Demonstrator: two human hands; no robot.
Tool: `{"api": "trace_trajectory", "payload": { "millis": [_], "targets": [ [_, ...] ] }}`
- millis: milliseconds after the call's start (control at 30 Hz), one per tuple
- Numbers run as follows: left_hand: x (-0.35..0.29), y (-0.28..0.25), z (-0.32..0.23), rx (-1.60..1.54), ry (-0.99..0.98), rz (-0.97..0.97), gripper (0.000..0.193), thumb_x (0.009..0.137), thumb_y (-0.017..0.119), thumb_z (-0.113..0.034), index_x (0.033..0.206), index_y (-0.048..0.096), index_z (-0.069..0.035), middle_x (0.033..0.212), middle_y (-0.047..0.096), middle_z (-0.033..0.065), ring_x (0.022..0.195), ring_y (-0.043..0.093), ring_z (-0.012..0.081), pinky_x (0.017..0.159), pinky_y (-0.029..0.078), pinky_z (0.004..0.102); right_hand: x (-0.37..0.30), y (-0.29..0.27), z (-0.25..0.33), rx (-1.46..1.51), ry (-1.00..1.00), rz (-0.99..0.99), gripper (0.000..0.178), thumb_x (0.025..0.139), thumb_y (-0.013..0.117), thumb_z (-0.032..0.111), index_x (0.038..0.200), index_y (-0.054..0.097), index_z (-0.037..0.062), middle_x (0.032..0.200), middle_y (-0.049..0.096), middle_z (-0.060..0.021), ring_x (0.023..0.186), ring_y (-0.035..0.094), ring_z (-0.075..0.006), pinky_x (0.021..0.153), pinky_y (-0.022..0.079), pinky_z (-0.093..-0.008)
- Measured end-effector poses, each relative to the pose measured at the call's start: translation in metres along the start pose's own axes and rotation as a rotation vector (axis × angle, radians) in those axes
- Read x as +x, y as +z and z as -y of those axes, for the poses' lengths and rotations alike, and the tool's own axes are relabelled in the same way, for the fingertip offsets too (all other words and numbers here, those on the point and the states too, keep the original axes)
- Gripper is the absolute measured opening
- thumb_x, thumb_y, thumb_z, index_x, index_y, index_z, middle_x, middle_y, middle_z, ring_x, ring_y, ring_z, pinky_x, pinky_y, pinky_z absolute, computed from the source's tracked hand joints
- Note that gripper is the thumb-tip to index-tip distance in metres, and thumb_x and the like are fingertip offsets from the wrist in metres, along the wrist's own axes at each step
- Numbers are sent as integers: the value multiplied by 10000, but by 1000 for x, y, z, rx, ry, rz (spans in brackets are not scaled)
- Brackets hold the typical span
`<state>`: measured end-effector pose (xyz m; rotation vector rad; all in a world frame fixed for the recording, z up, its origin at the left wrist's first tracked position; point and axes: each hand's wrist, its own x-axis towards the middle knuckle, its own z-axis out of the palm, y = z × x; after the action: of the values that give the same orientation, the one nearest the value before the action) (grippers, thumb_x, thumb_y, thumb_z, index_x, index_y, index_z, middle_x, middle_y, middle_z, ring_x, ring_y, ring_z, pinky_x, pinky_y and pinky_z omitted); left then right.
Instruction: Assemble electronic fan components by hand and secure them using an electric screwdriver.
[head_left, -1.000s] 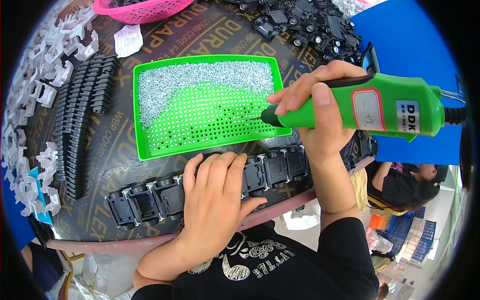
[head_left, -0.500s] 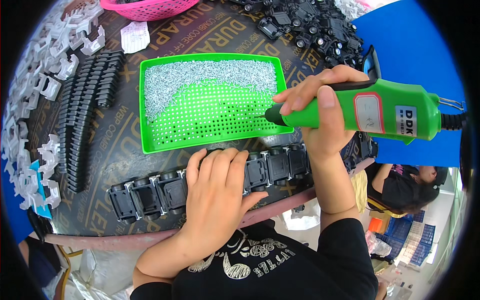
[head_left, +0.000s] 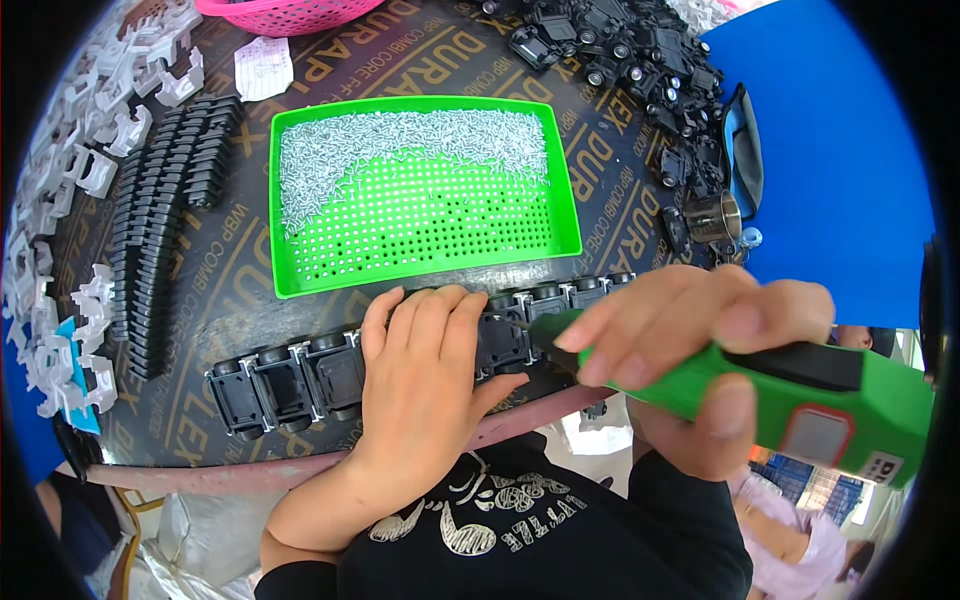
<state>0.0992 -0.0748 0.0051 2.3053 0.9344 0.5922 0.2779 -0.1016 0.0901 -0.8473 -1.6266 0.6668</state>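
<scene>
A row of black toy car chassis [head_left: 338, 380] with wheels and silver-grey strips runs side to side along the table's near edge. Over its middle lies my left hand [head_left: 420, 350], fingertips curled past the far side and thumb on the near side, gripping the row. My right hand [head_left: 690, 330] is wrapped around a green electric screwdriver [head_left: 868, 420]. Its dark nose points left and down at a chassis just right of my left hand; whether the bit touches a screw is too small to tell. Beyond the row stands a green perforated tray [head_left: 574, 205] with small silver screws [head_left: 400, 130] heaped toward its far side.
Stacked black parts [head_left: 150, 240] and grey-white plastic brackets [head_left: 95, 175] cover the left. Black toy cars [head_left: 640, 60] pile up at the far right, with a metal cup [head_left: 713, 218] nearer. A pink basket [head_left: 290, 14] and a paper slip [head_left: 264, 68] are at the back.
My right hand has brought the screwdriver from over the tray's right end down and nearer, onto the chassis row. My left hand stays on the row.
</scene>
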Motion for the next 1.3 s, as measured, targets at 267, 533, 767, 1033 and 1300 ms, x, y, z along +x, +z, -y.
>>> {"api": "trace_trajectory", "payload": {
  "millis": [267, 533, 767, 1033, 1300],
  "targets": [
    [1, 2, 1, -11, 18, 6, 657, 678, 807, -241, 1217, 529, 13, 1149, 546, 120, 1129, 506, 280, 1058, 288, 481, 11, 2, -28, 56, -10, 336, 228, 835, 687, 149, 838, 525, -12, 627, 587, -118, 525, 599, -243, 560, 574, -391],
    [-1, 5, 2, 5, 17, -7, 649, 670, 806, -245, 1205, 543, 11, 1141, 550, 115, 1119, 513, 271, 1037, 307, 473, -10, 31, -17, -46, 229, -190, 315, 863, 696, 201, 694, 550, -21, 642, 620, -159, 557, 624, -271, 594, 570, -421],
    [-1, 2, -3, 12, 9, -20, 666, 671, 810, -266, 1210, 541, 18, 1141, 551, 115, 1106, 508, 262, 1028, 316, 465, 13, 11, -17, -48, -9, -356, 267, 960, 516, 234, 1128, 405, 57, 616, 541, -123, 525, 569, -232, 567, 544, -396],
    [3, 1, -4, 31, 34, -2, 723, 663, 817, -259, 1272, 521, -6, 1178, 548, 97, 1119, 503, 252, 1029, 313, 465, 22, 0, -71, -252, 29, -313, 222, 959, 494, 139, 1081, 385, -12, 614, 573, -127, 507, 577, -197, 551, 548, -366],
    [2, 2, -3, 51, 28, 7, 716, 663, 817, -262, 1270, 530, -13, 1186, 546, 90, 1119, 505, 249, 1031, 312, 463, 21, 1, -73, -217, 28, -316, 212, 959, 495, 119, 1074, 385, -20, 604, 573, -126, 510, 580, -194, 553, 548, -357]
  ]
}}
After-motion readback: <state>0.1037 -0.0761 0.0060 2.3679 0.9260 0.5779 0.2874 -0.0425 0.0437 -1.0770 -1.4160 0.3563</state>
